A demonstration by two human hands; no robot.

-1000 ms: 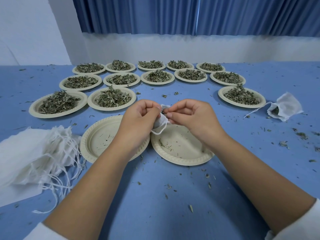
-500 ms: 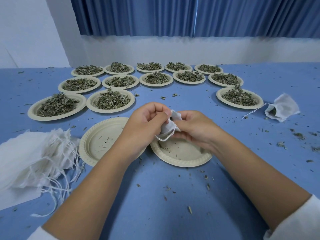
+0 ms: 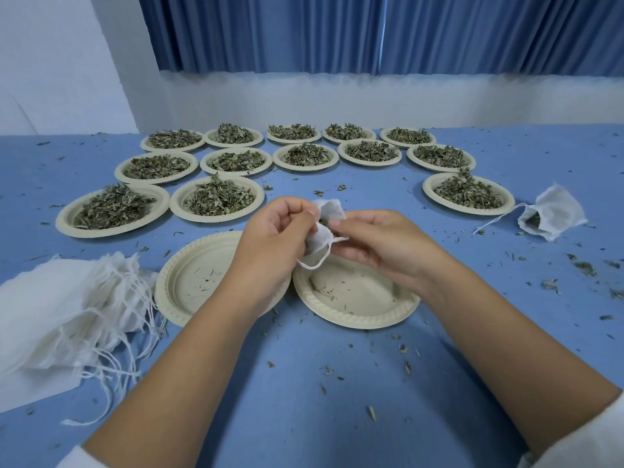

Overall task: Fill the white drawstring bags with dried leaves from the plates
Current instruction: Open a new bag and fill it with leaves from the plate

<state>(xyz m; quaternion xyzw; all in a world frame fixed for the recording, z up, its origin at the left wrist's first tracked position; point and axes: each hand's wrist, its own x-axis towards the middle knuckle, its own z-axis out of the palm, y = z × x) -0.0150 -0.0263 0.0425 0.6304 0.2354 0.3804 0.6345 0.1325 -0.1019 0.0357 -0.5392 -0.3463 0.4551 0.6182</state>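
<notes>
A small white drawstring bag (image 3: 326,224) with dark leaves showing at its mouth is held between both hands above the table's middle. My left hand (image 3: 273,241) pinches its left edge; my right hand (image 3: 378,241) grips its right side, and the drawstring loop hangs below. Under the hands lie two nearly empty cream plates, one on the left (image 3: 189,282) and one on the right (image 3: 354,305). Several plates heaped with dried leaves stand beyond, the nearest being a plate at left (image 3: 216,201) and a plate at right (image 3: 467,194).
A pile of empty white bags (image 3: 64,315) with loose strings lies at the left. One filled bag (image 3: 550,216) rests at the far right. Leaf crumbs are scattered over the blue table (image 3: 337,400). A white wall and blue curtain stand behind.
The bag has risen and its mouth stands more upright between my hands. My right hand has shifted from pinching at the top to gripping the bag's side.
</notes>
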